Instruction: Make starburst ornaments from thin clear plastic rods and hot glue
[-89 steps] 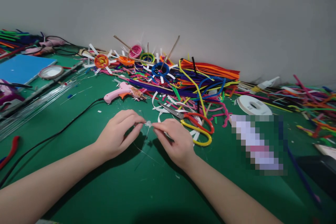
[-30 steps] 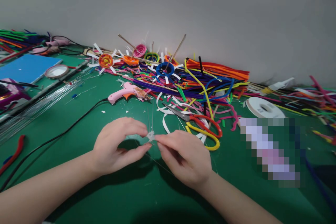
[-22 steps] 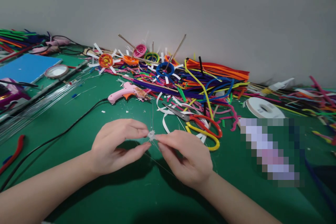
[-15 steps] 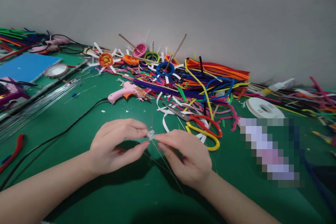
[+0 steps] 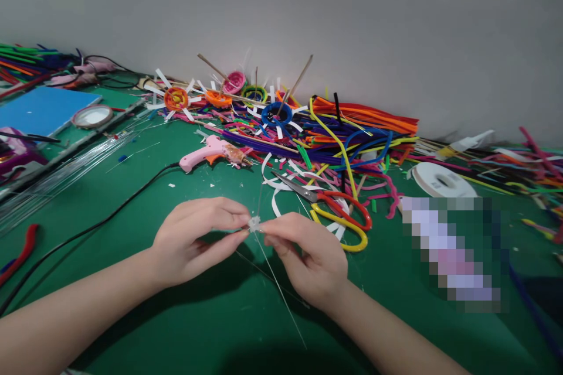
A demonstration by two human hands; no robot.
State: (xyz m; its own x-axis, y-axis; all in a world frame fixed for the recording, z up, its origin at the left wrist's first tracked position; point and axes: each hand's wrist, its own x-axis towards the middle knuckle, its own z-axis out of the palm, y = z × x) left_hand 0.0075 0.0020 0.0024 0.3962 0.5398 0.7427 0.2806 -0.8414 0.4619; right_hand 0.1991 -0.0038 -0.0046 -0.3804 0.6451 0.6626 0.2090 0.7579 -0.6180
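A small whitish, translucent piece (image 5: 254, 223) is pinched between the fingertips of my left hand (image 5: 200, 240) and my right hand (image 5: 308, 258). Thin clear strands (image 5: 281, 290) run from it down and to the right, above the green table (image 5: 211, 328). Just beyond my hands lies a pink glue gun (image 5: 213, 152) with its nozzle to the right and a black cord going left. Scissors (image 5: 334, 205) with red and yellow handles rest beyond my right hand, among curled white strips.
Small coiled bowls with white strips (image 5: 277, 116) and heaps of coloured pipe cleaners (image 5: 365, 114) line the wall. A white spool (image 5: 442, 180) lies at right, a tape roll (image 5: 92, 116) and blue board (image 5: 46, 110) at left. Clear strands (image 5: 79, 161) lie at left.
The strands below the white piece have swung, with one now reaching lower. My right hand has shifted slightly left and up, and my left fingertips are closer together.
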